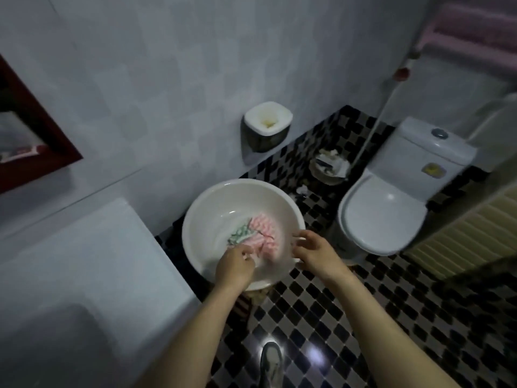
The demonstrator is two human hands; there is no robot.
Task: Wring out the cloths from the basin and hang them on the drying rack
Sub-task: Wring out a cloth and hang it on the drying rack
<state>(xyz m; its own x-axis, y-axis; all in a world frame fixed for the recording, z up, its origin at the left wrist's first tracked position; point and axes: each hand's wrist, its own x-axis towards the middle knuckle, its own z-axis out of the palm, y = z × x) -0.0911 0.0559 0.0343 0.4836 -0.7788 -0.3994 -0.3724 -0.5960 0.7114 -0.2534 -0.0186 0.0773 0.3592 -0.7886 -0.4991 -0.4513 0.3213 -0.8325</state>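
Note:
A round white basin (212, 197) sits low in the middle of the view, over the tiled floor. Inside it lie a pink-and-white striped cloth (265, 233) and a green-patterned cloth (240, 235), touching each other. My left hand (235, 264) is inside the basin with its fingers closed on the near edge of the pink cloth. My right hand (316, 252) hovers at the basin's right rim with fingers spread, holding nothing. At the top right corner pink towels hang on a rack (472, 29).
A white sink counter (84, 261) fills the left. A closed white toilet (386, 211) stands to the right, with a full waste bin (330, 166) behind the basin. A wall-mounted holder (265, 127) is on the tiled wall. My shoe (271, 362) is on the black-and-white floor.

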